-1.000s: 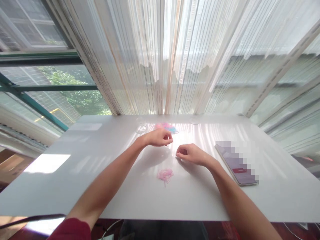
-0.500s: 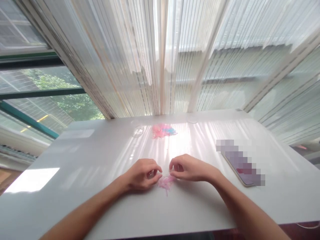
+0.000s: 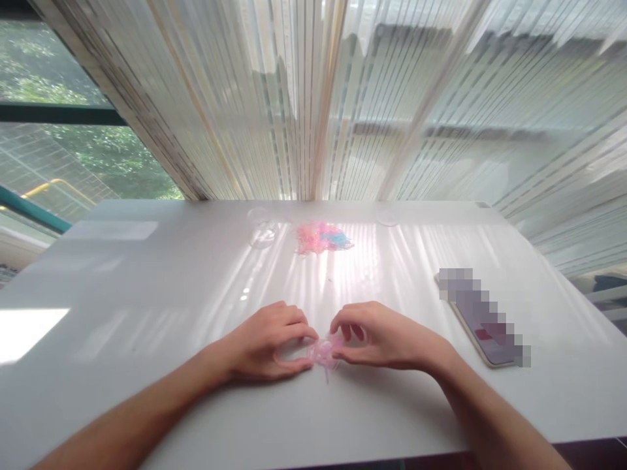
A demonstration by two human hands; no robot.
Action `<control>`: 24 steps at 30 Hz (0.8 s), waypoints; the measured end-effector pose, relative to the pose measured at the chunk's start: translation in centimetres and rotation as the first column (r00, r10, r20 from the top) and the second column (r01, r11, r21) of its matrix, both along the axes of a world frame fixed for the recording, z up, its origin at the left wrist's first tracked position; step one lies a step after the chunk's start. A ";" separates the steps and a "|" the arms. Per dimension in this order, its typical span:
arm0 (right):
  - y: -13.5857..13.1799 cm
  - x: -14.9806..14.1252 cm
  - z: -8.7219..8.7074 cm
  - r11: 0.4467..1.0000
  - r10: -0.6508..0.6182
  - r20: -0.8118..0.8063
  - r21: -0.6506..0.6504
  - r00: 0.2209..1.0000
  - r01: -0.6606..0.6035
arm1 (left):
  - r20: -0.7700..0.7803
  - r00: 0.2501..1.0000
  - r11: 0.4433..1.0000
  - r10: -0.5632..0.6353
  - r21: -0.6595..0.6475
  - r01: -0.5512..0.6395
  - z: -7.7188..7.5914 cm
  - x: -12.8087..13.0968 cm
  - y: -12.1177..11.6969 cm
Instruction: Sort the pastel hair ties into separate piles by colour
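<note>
A small tangle of pink, thin strands (image 3: 324,353) lies on the white table (image 3: 235,418) between my two hands. On its left, my left hand (image 3: 274,341) has thumb and forefinger spread apart, with the tips at the edge of the strands. From the other side, my right hand (image 3: 375,334) curves over the tangle, its thumb and fingers also apart and the tips touching or just above it. Some glassy outline shows among the strands, too faint to name. Neither hand visibly grips anything.
Farther back lies a larger heap of pink, coral and blue strands (image 3: 321,239). Left of it stands a clear, round, dome-like piece (image 3: 263,235); another faint clear round piece (image 3: 386,218) is to the right. A phone (image 3: 482,320), partly blurred, lies at the right. Striped curtains (image 3: 313,98) hang behind.
My left hand has spread its thumb and forefinger wider beside the pink strands. My right hand's fingers have also parted a little more. The view has tilted slightly down.
</note>
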State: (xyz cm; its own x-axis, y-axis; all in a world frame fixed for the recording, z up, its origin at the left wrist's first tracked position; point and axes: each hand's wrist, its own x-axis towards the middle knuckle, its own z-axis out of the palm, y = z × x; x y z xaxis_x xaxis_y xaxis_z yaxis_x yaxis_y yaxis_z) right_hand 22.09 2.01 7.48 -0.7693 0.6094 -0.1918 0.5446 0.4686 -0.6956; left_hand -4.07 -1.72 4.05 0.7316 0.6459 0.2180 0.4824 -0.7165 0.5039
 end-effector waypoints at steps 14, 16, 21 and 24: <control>-0.9 -1.3 -1.1 0.990 0.059 -0.071 0.128 0.996 -0.050 | 0.097 0.995 1.000 0.029 0.008 -0.030 -0.3 0.0 0.2; -0.9 -1.4 -1.1 0.991 0.082 -0.075 0.109 0.994 -0.074 | 0.096 0.995 0.999 0.026 0.016 -0.028 -0.3 0.0 0.2; -0.9 -1.5 -1.1 0.996 0.054 -0.167 0.084 0.984 -0.040 | 0.129 0.991 0.999 0.034 0.018 -0.037 -0.2 0.0 0.2; -0.6 -1.4 -1.2 0.997 -0.066 -0.270 0.019 0.961 0.074 | 0.187 0.980 0.998 0.064 -0.024 -0.060 -0.4 -0.1 0.3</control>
